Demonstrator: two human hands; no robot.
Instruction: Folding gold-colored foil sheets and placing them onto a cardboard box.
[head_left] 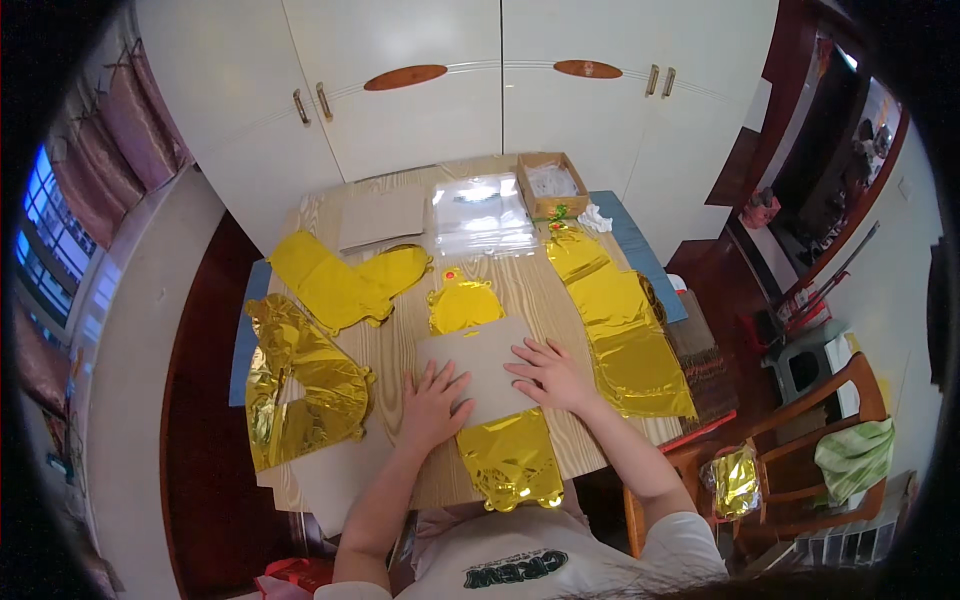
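Observation:
A grey-beige cardboard sheet (485,360) lies flat on the wooden table in front of me. My left hand (436,402) rests on its left edge with the fingers spread. On its right side lies my right hand (552,376), palm down and fingers apart. Beneath the cardboard is shiny gold foil (508,452); it sticks out toward me past the near table edge. More gold foil (466,305) with a small red spot shows beyond the far edge. Whether both parts are one piece is hidden under the cardboard.
Crumpled gold foil (310,385) and flatter gold foil (330,278) lie at left, long gold foil (622,330) at right. Farther back are cardboard sheets (382,220), clear plastic sleeves (482,222) and an open box (538,203). A wooden chair (866,385) stands at right.

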